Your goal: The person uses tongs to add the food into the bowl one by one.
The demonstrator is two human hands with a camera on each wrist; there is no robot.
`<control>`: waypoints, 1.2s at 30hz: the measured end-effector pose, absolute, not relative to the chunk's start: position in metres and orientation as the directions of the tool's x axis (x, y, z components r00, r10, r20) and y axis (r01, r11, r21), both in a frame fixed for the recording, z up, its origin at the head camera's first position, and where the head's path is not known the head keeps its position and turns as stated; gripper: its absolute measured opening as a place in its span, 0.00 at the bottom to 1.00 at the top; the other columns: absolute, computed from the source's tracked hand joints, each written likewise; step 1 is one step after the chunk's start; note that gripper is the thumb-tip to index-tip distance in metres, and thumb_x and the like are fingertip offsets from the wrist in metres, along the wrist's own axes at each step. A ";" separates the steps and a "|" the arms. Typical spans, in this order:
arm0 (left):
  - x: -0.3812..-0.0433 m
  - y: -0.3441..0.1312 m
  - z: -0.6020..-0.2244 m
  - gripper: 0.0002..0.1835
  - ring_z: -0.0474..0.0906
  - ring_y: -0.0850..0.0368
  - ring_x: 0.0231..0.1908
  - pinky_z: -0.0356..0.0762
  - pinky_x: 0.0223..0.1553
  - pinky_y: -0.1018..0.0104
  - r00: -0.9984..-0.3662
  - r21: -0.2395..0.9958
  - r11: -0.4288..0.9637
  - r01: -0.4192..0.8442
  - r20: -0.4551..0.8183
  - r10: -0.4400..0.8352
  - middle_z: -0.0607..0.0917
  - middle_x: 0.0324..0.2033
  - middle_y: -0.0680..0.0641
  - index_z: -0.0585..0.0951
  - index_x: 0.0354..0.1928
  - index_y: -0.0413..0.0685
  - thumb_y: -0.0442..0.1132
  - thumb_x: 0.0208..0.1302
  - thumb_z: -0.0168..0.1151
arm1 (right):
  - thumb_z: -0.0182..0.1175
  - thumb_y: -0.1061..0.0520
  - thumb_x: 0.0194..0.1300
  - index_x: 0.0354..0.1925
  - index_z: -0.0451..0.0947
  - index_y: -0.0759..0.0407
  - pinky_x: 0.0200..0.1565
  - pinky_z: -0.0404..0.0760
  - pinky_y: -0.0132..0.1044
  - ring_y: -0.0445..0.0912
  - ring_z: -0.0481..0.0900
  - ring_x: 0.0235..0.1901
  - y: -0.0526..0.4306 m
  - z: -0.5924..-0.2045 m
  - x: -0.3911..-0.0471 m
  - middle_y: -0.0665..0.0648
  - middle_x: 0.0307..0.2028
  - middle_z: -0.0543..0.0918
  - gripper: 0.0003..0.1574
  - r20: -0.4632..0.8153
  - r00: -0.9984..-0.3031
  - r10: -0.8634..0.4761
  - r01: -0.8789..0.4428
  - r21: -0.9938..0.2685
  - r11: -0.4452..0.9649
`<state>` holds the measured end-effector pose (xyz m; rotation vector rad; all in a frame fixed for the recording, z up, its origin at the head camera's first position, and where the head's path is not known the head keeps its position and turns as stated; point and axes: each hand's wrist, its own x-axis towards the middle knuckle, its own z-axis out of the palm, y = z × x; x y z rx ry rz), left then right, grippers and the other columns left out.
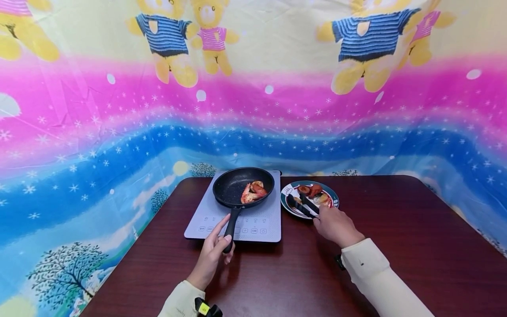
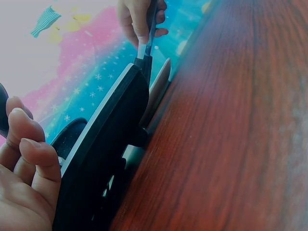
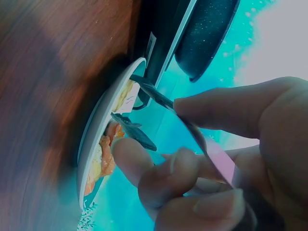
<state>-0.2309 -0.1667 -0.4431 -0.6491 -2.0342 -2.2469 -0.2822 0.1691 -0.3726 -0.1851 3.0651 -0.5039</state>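
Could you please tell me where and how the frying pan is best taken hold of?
Probably best by the long black handle, coming from the near side, since it sticks out that way from the frying pan and looks slim enough to wrap. The left hand holds it there.

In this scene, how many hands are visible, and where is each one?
2: the left hand is on the pan handle; the right hand holds the black tongs over the plate.

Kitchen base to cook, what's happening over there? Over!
Left hand grips pan handle. Right hand holds tongs at plate. Reddish food in pan. Nothing seen blocking tongs.
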 end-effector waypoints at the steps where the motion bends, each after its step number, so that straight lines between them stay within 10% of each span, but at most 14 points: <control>1: -0.231 -0.167 -0.443 0.30 0.68 0.58 0.18 0.70 0.19 0.68 -0.911 0.942 -0.138 0.306 0.332 0.244 0.73 0.21 0.46 0.55 0.74 0.48 0.38 0.73 0.48 | 0.59 0.52 0.66 0.44 0.75 0.69 0.24 0.71 0.40 0.50 0.72 0.24 0.169 -0.372 -0.282 0.60 0.29 0.77 0.20 -0.019 -0.993 -0.115 -0.103 -0.319 0.942; 36: -0.231 -0.167 -0.443 0.29 0.68 0.58 0.18 0.70 0.19 0.68 -0.919 0.946 -0.128 0.298 0.321 0.229 0.73 0.20 0.45 0.57 0.73 0.50 0.39 0.73 0.48 | 0.56 0.50 0.67 0.35 0.80 0.64 0.19 0.68 0.38 0.49 0.70 0.21 0.171 -0.356 -0.280 0.56 0.19 0.72 0.17 0.087 -0.993 -0.076 -0.102 -0.360 0.927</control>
